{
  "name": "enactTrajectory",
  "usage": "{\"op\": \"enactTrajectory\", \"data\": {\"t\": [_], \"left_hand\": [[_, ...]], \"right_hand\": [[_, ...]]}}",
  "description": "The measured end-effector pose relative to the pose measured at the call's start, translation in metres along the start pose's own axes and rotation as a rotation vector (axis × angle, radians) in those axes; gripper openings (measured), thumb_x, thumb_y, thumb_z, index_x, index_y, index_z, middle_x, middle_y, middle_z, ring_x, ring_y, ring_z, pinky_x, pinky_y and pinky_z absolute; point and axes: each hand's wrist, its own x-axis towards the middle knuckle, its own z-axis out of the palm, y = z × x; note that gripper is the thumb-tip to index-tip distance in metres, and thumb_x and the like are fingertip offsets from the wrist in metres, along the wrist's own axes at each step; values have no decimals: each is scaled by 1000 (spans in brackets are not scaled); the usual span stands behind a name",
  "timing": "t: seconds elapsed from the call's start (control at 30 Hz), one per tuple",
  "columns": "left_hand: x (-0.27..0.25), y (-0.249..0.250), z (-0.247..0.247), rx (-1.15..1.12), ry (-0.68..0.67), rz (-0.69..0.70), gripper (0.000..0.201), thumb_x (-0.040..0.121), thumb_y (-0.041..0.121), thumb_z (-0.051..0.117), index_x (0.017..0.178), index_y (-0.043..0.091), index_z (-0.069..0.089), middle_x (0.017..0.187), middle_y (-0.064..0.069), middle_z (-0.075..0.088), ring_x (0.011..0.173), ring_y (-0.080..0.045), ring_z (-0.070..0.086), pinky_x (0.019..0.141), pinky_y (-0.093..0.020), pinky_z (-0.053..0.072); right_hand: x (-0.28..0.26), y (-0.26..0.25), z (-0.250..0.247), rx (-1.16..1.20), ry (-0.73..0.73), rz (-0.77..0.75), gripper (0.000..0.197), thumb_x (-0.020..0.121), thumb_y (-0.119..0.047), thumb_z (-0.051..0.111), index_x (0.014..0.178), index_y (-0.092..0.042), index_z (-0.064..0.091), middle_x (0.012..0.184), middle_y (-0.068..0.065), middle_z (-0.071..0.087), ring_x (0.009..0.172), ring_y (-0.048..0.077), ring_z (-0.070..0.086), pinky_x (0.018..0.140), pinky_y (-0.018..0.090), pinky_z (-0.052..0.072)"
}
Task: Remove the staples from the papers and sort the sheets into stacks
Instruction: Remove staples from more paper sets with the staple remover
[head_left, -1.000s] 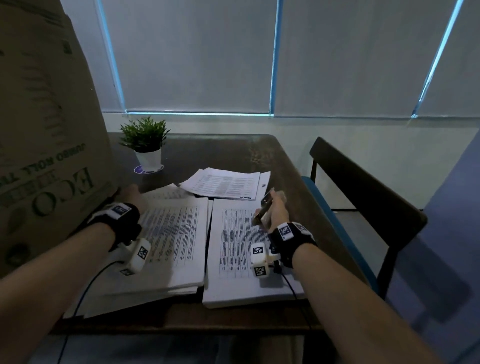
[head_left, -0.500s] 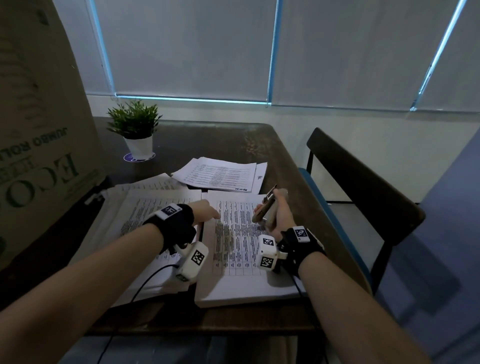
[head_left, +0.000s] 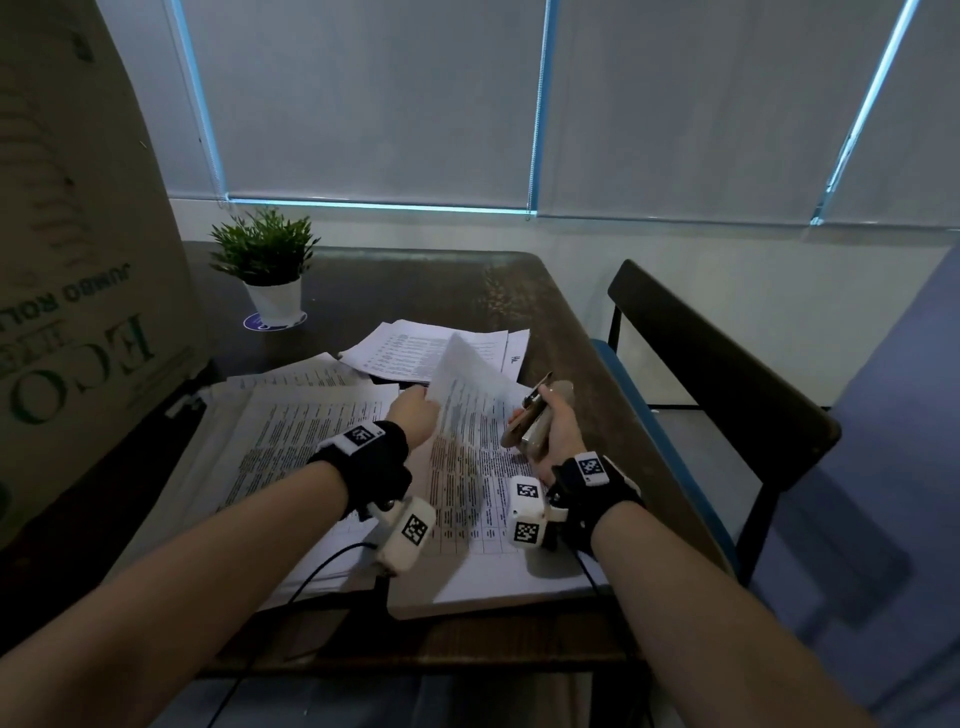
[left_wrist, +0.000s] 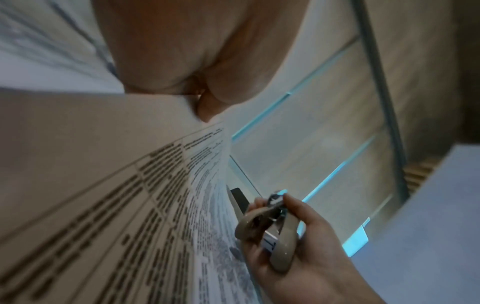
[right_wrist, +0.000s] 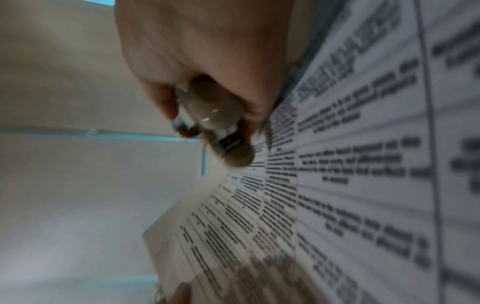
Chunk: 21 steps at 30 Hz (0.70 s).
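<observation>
At the far left one tall cardboard box (head_left: 78, 291) stands on the desk (head_left: 415, 283), its printing upside down. Just right of it, toward the back, one small potted plant (head_left: 267, 265) sits on a round blue coaster (head_left: 260, 322).

Three groups of printed paper lie on the desk. The left stack (head_left: 291, 441) is spread out loosely beside the box, with several sheet edges showing under it. The left hand (head_left: 415, 415) reaches across it to the next pile and pinches the left edge of one lifted sheet (head_left: 467, 379) between thumb and fingers; that sheet is raised off the near stack (head_left: 478, 499) and curls upward, its far corner in the air. In the left wrist view the thumb presses on the blank back of the sheet. Behind both, a third loose pile (head_left: 415, 353) of a few sheets lies fanned toward the desk's far side.

The right hand (head_left: 558, 431) hovers over the right part of the near stack, fingers wrapped round one beige staple remover (head_left: 535, 421), its metal tip pointing up and away.

To the right of the desk stands one dark chair (head_left: 717, 395) with a blue seat edge.
</observation>
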Motion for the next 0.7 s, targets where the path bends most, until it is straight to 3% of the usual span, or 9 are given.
{"op": "enactTrajectory", "data": {"t": [0.07,0.17,0.23,0.3,0.37,0.47,0.53,0.6,0.7], "left_hand": [[5,-3,-1,-39,26,-6,18,91,-1,40,90,-3,58,92,-19,60,97,-36,58,78,-38,46],[3,6,-8,-237,167,62,18,93,5,40,98,4,56,104,-19,63,98,-33,60,86,-44,49],[-4,25,-18,-309,271,189,14,94,8,39,98,7,52,101,-18,61,93,-30,60,86,-47,49],[-13,53,-30,-346,388,331,14,95,8,40,105,9,49,98,-12,59,88,-26,58,81,-42,50],[-22,81,-43,-419,460,475,13,95,11,39,106,11,45,96,-4,58,84,-19,59,74,-35,52],[-32,107,-53,-458,527,638,11,96,9,35,104,15,39,95,-1,57,77,-10,58,61,-19,52],[-34,106,-50,-479,532,647,14,96,5,33,105,13,40,90,3,56,72,-6,56,58,-15,51],[-30,94,-39,-468,497,575,15,97,5,34,105,10,45,85,5,56,71,-7,55,58,-16,48],[-28,81,-26,-399,456,492,13,99,13,37,103,12,49,90,1,58,81,-16,57,70,-27,51]], "right_hand": [[-1,-7,0,-152,112,-84,32,86,-37,69,99,-8,62,82,9,65,71,20,61,73,37,50],[-6,-36,-3,-384,231,-286,48,80,-43,71,112,-10,57,100,10,67,86,24,65,80,40,53],[-16,-62,-1,-409,85,-320,40,82,-41,69,103,-8,62,91,11,68,73,24,68,68,36,57],[-33,-88,11,-345,-157,-328,22,93,-27,59,92,-6,66,78,9,68,61,20,67,58,31,57],[-50,-109,31,-330,-290,-399,20,97,-20,53,91,-5,66,75,7,69,63,20,68,58,32,58],[-69,-121,50,-311,-345,-578,26,88,-26,60,97,-3,67,85,12,71,72,27,66,67,40,57],[-71,-115,51,-312,-309,-627,42,81,-32,64,108,1,63,95,17,69,77,30,65,71,43,57],[-65,-100,43,-361,-209,-611,51,85,-30,66,119,7,57,94,16,69,73,25,69,66,39,61],[-56,-79,27,-507,-81,-539,39,92,-25,65,114,6,59,82,10,67,59,21,67,52,27,55]]}}
